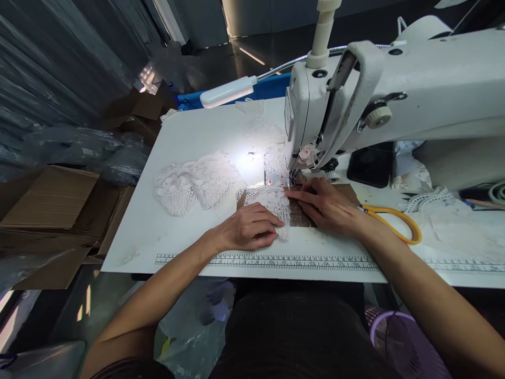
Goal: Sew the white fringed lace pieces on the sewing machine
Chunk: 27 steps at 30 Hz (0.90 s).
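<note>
My left hand [248,227] lies flat on a strip of white lace [272,202], pressing it onto a brown card [300,215] on the sewing table. My right hand [325,205] rests fingers-down on the same card and lace, just in front of the needle and presser foot [295,176] of the white sewing machine [394,100]. More of the lace [197,184] is bunched to the left under the lamp's light. Neither hand grips anything; both press down with fingers spread.
Yellow-handled scissors [394,221] lie right of my right hand. A gooseneck lamp [229,92] hangs over the white table [158,231], which has a printed ruler [284,260] along its front edge. Cardboard [51,197] and plastic bags sit left; a purple basket [398,337] stands below right.
</note>
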### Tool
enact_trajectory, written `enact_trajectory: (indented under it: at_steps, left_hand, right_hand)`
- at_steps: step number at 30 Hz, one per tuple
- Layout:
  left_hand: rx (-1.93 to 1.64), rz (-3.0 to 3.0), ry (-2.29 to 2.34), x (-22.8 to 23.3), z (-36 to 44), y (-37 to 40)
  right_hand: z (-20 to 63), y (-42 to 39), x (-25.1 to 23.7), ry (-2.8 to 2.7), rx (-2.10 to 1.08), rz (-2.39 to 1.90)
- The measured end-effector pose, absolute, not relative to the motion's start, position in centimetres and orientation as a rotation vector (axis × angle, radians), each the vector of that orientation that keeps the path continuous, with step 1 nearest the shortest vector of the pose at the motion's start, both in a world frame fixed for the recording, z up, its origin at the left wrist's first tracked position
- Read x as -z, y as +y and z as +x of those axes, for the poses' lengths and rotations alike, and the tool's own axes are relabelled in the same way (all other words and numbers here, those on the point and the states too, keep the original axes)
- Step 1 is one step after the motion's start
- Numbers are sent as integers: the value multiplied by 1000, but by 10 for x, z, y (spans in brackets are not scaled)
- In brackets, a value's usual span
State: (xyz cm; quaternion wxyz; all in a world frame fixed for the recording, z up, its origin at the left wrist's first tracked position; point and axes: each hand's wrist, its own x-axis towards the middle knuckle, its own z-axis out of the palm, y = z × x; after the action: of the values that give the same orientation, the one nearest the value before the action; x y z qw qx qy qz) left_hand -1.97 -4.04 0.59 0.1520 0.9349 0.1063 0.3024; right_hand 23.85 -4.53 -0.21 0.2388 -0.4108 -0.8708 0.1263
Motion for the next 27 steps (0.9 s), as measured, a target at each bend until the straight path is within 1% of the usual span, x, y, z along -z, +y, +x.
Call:
enact_trajectory:
  at_steps: [4, 9, 13, 18, 22, 25, 27]
  left_hand:
    - [-888, 2658, 305, -5, -20, -40]
    - [-863, 2648, 336, -5, -21, -41]
    - [-842, 2642, 361, -4, -22, -41]
    - [-796, 2625, 383, -2, -23, -42]
    - [-894, 2556, 378, -4, -25, -39]
    - [-1066, 2531, 613, -8, -27, -28]
    - [-1033, 2561, 855, -11, -27, -17]
  right_hand:
    - [246, -45, -5, -2372, -481, -1013]
    - [247, -47, -2, -2536, -406, -982]
    - [246, -48, 1, -2556, -348, -1000]
    - [245, -48, 0, -2562, -349, -1004]
    - [244, -48, -1, -2551, -367, -1006]
    - [244, -48, 0, -2544, -366, -1011]
    - [244, -47, 0, -2535, -366, -1002]
